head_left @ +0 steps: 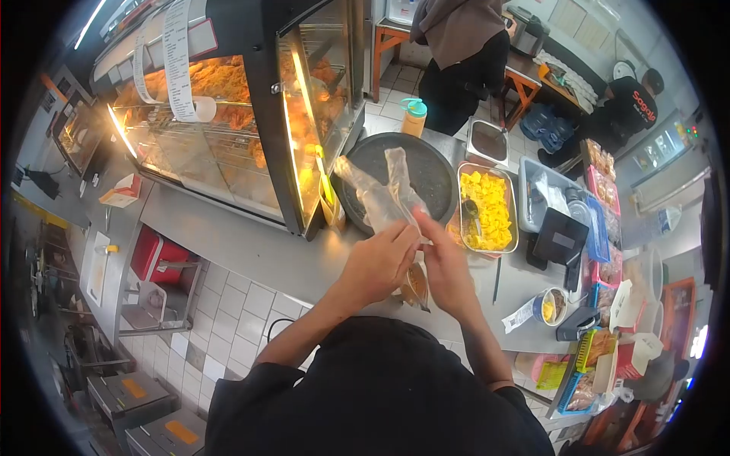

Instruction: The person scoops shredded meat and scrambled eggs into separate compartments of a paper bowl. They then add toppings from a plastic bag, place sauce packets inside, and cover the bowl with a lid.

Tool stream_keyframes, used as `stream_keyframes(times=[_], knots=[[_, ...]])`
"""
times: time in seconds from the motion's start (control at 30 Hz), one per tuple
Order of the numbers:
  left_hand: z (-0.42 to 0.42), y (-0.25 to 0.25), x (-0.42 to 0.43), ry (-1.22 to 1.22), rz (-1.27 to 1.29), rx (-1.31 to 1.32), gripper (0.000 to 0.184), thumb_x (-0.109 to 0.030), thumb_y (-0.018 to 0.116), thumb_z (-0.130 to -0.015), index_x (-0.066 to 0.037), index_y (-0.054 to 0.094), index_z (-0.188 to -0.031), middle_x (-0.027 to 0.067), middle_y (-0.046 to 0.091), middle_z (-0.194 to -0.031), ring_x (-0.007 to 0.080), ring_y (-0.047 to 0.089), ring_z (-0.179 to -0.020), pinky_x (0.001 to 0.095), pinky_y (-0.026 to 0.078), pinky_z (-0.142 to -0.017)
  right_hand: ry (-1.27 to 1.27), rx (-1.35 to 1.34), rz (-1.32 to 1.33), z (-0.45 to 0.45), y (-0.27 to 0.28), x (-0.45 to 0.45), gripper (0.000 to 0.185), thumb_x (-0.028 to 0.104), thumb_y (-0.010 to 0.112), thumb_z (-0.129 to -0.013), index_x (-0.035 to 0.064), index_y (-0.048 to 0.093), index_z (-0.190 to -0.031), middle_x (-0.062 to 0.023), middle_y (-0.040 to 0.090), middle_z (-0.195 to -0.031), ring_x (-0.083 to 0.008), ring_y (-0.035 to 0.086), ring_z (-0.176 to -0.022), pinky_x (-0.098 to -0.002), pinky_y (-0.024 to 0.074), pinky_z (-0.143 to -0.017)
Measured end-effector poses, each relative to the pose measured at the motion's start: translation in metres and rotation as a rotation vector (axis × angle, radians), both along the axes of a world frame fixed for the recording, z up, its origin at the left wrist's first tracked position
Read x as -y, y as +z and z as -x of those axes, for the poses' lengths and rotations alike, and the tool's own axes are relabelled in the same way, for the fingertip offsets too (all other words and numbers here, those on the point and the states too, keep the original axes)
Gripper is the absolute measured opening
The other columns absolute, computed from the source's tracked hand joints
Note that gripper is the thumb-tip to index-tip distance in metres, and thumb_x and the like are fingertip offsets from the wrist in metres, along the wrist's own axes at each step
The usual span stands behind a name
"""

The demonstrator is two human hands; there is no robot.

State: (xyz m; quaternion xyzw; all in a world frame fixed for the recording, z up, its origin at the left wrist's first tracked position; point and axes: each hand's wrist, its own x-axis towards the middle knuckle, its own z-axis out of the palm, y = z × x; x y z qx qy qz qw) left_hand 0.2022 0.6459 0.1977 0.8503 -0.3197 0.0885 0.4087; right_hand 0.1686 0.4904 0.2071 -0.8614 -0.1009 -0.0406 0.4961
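Observation:
A clear plastic bag (376, 194) is gathered between my two hands, its two loose ends sticking up over a round dark tray (426, 171). My left hand (379, 262) is closed on the bag from the left, fingers bent at its neck. From the other side my right hand (447, 270) pinches the same bag, thumb and fingers close to my left fingertips. Just below the hands shows something brownish in clear wrapping (415, 289); whether it is the bag's lower part I cannot tell.
A lit glass warmer (220, 152) with fried food stands at left. Right of the round tray sit a metal pan of yellow food (487, 209), a brown-filled pan (487, 143) and a tablet (559, 239). A capped bottle (414, 120) stands behind. Two people (460, 68) are beyond the counter.

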Motion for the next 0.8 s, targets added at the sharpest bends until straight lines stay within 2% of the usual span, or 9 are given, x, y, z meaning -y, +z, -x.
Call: stream_keyframes(times=[0.07, 0.13, 0.2, 0.33, 0.43, 0.53, 0.57, 0.73, 0.8], knots=[[0.003, 0.003, 0.003, 0.045, 0.047, -0.014, 0.010, -0.015, 0.050, -0.097, -0.006, 0.052, -0.102, 0.0131, 0.056, -0.094, 0.0377, 0.061, -0.080, 0.0457, 0.050, -0.062, -0.073, 0.092, -0.504, -0.001, -0.004, -0.003, 0.032, -0.011, 0.047, -0.090, -0.0008, 0.047, -0.120, -0.0218, 0.048, -0.142, -0.0253, 0.052, -0.129, -0.0328, 0.0488, -0.098], [0.004, 0.006, 0.004, 0.092, 0.098, -0.030, 0.010, -0.015, 0.050, -0.097, -0.006, 0.052, -0.101, 0.0130, 0.056, -0.095, 0.0374, 0.061, -0.080, 0.0451, 0.050, -0.062, -0.021, 0.115, -0.436, -0.004, -0.013, 0.008, 0.023, -0.006, 0.047, -0.093, 0.0004, 0.047, -0.115, -0.0213, 0.049, -0.142, -0.0227, 0.052, -0.128, -0.0323, 0.0464, -0.099], [0.005, 0.008, 0.004, 0.061, 0.182, -0.046, 0.009, -0.014, 0.051, -0.096, -0.006, 0.053, -0.101, 0.0125, 0.056, -0.095, 0.0370, 0.061, -0.081, 0.0457, 0.049, -0.062, 0.148, -0.203, -0.336, -0.010, -0.019, 0.016, 0.033, -0.002, 0.050, -0.094, -0.0001, 0.046, -0.128, -0.0200, 0.049, -0.143, -0.0220, 0.052, -0.128, -0.0336, 0.0428, -0.103], [0.008, 0.009, 0.011, -0.018, 0.144, -0.024, 0.009, -0.013, 0.051, -0.096, -0.006, 0.054, -0.102, 0.0123, 0.056, -0.096, 0.0371, 0.061, -0.082, 0.0459, 0.049, -0.063, 0.135, -0.123, -0.172, -0.022, -0.017, 0.017, 0.050, -0.001, 0.050, -0.095, -0.0006, 0.037, -0.143, -0.0174, 0.049, -0.143, -0.0224, 0.049, -0.132, -0.0346, 0.0371, -0.110], [0.017, 0.001, 0.019, -0.070, 0.132, -0.027, 0.017, -0.011, 0.054, -0.093, -0.007, 0.055, -0.109, 0.0129, 0.056, -0.102, 0.0366, 0.062, -0.084, 0.0450, 0.051, -0.065, 0.195, -0.185, -1.026, -0.027, -0.017, 0.020, 0.050, 0.008, 0.052, -0.098, -0.0005, 0.039, -0.145, -0.0158, 0.049, -0.143, -0.0249, 0.044, -0.137, -0.0371, 0.0347, -0.114], [0.028, -0.006, 0.033, -0.137, 0.077, -0.033, 0.029, -0.009, 0.056, -0.090, -0.008, 0.054, -0.119, 0.0120, 0.057, -0.104, 0.0349, 0.064, -0.084, 0.0453, 0.052, -0.064, 0.160, -0.111, -1.253, -0.027, -0.022, 0.023, 0.046, 0.019, 0.050, -0.102, -0.0003, 0.041, -0.142, -0.0176, 0.050, -0.140, -0.0252, 0.051, -0.130, -0.0374, 0.0429, -0.108], [0.031, -0.007, 0.036, -0.137, 0.081, -0.039, 0.029, -0.009, 0.056, -0.090, -0.008, 0.054, -0.119, 0.0120, 0.057, -0.104, 0.0349, 0.064, -0.084, 0.0453, 0.052, -0.064, 0.131, -0.133, -0.876, -0.035, -0.044, 0.044, 0.048, 0.028, 0.046, -0.104, -0.0004, 0.038, -0.142, -0.0189, 0.052, -0.136, -0.0266, 0.057, -0.121, -0.0369, 0.0500, -0.100], [0.048, -0.023, 0.060, -0.296, 0.012, -0.093, 0.024, -0.007, 0.056, -0.088, -0.006, 0.056, -0.112, 0.0109, 0.056, -0.109, 0.0313, 0.062, -0.089, 0.0417, 0.053, -0.064, -0.278, -0.035, -0.797, -0.001, -0.060, 0.049, 0.062, 0.036, 0.053, -0.100, 0.0029, 0.032, -0.147, -0.0181, 0.045, -0.145, -0.0318, 0.054, -0.123, -0.0406, 0.0489, -0.100], [0.056, -0.029, 0.065, -0.356, -0.028, -0.068, 0.025, -0.007, 0.056, -0.086, -0.006, 0.056, -0.111, 0.0105, 0.056, -0.110, 0.0296, 0.063, -0.089, 0.0404, 0.053, -0.064, 0.012, -0.114, -1.117, -0.007, -0.042, 0.044, 0.090, 0.050, 0.065, -0.088, 0.0125, 0.019, -0.155, -0.0151, 0.025, -0.156, -0.0307, 0.035, -0.138, -0.0416, 0.0373, -0.109]])
